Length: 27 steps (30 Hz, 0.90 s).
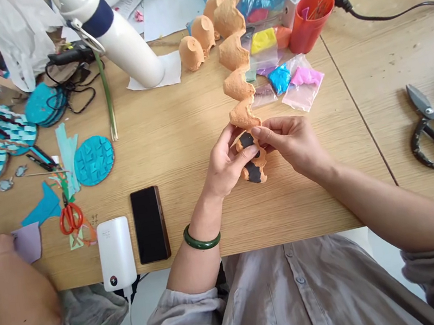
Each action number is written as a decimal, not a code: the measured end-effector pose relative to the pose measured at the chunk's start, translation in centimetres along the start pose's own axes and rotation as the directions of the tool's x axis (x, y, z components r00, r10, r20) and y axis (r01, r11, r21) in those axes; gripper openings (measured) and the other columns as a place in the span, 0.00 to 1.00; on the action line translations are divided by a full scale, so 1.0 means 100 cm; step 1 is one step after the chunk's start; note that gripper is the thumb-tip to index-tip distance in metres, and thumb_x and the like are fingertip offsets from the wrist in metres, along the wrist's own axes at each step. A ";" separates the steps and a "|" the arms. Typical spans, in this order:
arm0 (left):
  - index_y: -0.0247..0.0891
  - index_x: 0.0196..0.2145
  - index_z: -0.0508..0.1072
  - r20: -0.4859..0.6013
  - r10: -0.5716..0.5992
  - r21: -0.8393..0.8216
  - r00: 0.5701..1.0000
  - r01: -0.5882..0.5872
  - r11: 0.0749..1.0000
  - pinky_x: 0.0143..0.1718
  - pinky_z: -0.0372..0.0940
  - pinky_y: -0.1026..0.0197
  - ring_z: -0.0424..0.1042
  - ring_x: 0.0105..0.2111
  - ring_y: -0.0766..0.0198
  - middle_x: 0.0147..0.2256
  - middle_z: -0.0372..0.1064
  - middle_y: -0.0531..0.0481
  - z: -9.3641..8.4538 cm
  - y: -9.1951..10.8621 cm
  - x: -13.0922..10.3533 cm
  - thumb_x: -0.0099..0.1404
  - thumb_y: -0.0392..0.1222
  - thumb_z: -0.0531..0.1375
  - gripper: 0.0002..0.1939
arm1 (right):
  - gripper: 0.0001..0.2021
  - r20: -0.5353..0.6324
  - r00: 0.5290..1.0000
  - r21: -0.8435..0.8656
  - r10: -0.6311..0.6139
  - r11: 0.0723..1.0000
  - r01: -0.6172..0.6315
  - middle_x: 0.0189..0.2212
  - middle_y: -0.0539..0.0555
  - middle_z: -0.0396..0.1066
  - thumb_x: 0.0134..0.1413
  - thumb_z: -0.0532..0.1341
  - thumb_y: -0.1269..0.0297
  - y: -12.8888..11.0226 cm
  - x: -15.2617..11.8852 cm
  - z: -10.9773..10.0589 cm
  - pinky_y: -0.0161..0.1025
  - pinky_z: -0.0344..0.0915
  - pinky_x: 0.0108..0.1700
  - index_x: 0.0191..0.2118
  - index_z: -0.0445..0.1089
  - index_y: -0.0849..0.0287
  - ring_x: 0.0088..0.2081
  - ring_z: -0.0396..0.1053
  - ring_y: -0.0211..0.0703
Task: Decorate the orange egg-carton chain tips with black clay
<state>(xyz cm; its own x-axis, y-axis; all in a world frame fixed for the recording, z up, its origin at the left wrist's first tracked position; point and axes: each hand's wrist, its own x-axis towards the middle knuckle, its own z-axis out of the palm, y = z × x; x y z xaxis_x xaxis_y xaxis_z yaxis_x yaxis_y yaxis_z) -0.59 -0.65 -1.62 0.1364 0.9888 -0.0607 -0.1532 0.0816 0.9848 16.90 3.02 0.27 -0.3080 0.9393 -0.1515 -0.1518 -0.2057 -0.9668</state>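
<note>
A long, peach-coloured strip of egg carton [238, 83] with a jagged edge stretches away from me over the table. My left hand [224, 167] is closed around its near end, the thumb lying across a cup. From the other side, my right hand [294, 142] pinches the strip's edge between thumb and fingers. Black patches [254, 173] show on the near cups; whether they are paint or paper I cannot tell. Beyond the strip stands a row of peach egg-carton cups [191, 53]. Packets of coloured clay-like material, one blue [280, 80] and one pink [306, 77], lie to the right.
A white bottle [127, 47] stands at the back left. A phone [149, 225] and white power bank [116, 252] lie near the front edge. Black-handled shears [431, 123] are far right, beyond a red cup [310, 24]. A co-worker's arm [12, 299] rests at left.
</note>
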 end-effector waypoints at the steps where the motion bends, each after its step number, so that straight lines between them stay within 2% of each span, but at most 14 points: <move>1: 0.41 0.64 0.74 0.003 -0.011 -0.017 1.000 0.011 1.000 0.72 0.73 0.44 0.71 0.74 0.41 0.68 0.77 0.38 0.001 0.001 0.000 0.65 0.55 0.77 0.35 | 0.30 -0.003 1.000 -0.006 -0.001 1.000 0.001 0.25 0.52 0.79 0.50 0.81 0.32 0.000 0.000 0.000 0.35 0.71 0.27 0.30 0.81 0.59 0.26 0.72 0.38; 6: 0.42 0.60 0.75 -0.005 -0.075 -0.130 0.997 0.074 0.989 0.75 0.70 0.39 0.71 0.74 0.40 0.68 0.76 0.40 0.004 0.006 -0.001 0.63 0.53 0.79 0.33 | 0.30 -0.003 1.000 -0.013 -0.024 1.000 0.024 0.24 0.51 0.77 0.51 0.80 0.33 0.001 -0.002 0.001 0.35 0.70 0.27 0.28 0.79 0.59 0.26 0.72 0.37; 14: 0.42 0.60 0.75 -0.034 -0.172 -0.185 0.985 0.162 0.969 0.66 0.77 0.44 0.76 0.69 0.42 0.65 0.77 0.40 0.004 0.008 -0.002 0.62 0.46 0.76 0.31 | 0.31 0.009 1.000 -0.022 -0.009 1.000 0.009 0.24 0.51 0.78 0.49 0.81 0.32 0.004 -0.002 0.004 0.37 0.75 0.30 0.28 0.78 0.58 0.27 0.74 0.39; 17: 0.42 0.59 0.76 -0.029 -0.118 -0.162 0.993 0.112 0.980 0.70 0.73 0.45 0.75 0.69 0.44 0.64 0.78 0.42 0.003 0.009 -0.001 0.62 0.47 0.76 0.30 | 0.32 0.018 1.000 0.000 -0.001 1.000 0.001 0.25 0.51 0.78 0.49 0.81 0.31 0.004 -0.001 0.003 0.37 0.76 0.32 0.28 0.77 0.58 0.27 0.75 0.39; 22: 0.44 0.60 0.76 0.071 -0.041 -0.165 0.997 0.052 0.985 0.74 0.69 0.44 0.75 0.70 0.45 0.66 0.78 0.44 0.000 0.011 0.001 0.59 0.46 0.76 0.32 | 0.31 0.023 1.000 0.018 0.011 1.000 -0.012 0.27 0.52 0.80 0.49 0.80 0.30 0.001 -0.001 0.003 0.37 0.78 0.34 0.31 0.80 0.58 0.29 0.76 0.40; 24: 0.44 0.61 0.76 0.064 -0.052 -0.136 0.997 0.060 0.989 0.73 0.70 0.43 0.74 0.71 0.44 0.67 0.77 0.42 -0.001 0.011 0.000 0.62 0.49 0.74 0.31 | 0.31 0.019 1.000 0.024 0.015 1.000 -0.016 0.27 0.51 0.79 0.49 0.80 0.30 0.000 -0.002 0.003 0.37 0.77 0.34 0.29 0.79 0.57 0.29 0.75 0.40; 27: 0.44 0.62 0.76 -0.002 -0.045 -0.034 0.999 0.045 0.998 0.72 0.72 0.44 0.72 0.72 0.43 0.67 0.77 0.41 0.001 0.008 -0.001 0.67 0.55 0.73 0.30 | 0.32 0.015 1.000 0.034 0.019 0.999 -0.020 0.26 0.51 0.77 0.49 0.80 0.29 0.001 -0.003 0.004 0.38 0.76 0.34 0.27 0.78 0.57 0.29 0.74 0.40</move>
<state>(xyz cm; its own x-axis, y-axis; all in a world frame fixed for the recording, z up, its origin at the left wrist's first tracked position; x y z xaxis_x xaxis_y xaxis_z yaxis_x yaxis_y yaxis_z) -0.65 -0.69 -0.78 0.1413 0.9843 -0.1057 -0.1799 0.1305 0.9750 16.61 2.58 0.35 -0.3251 0.9309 -0.1667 -0.1777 -0.2333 -0.9560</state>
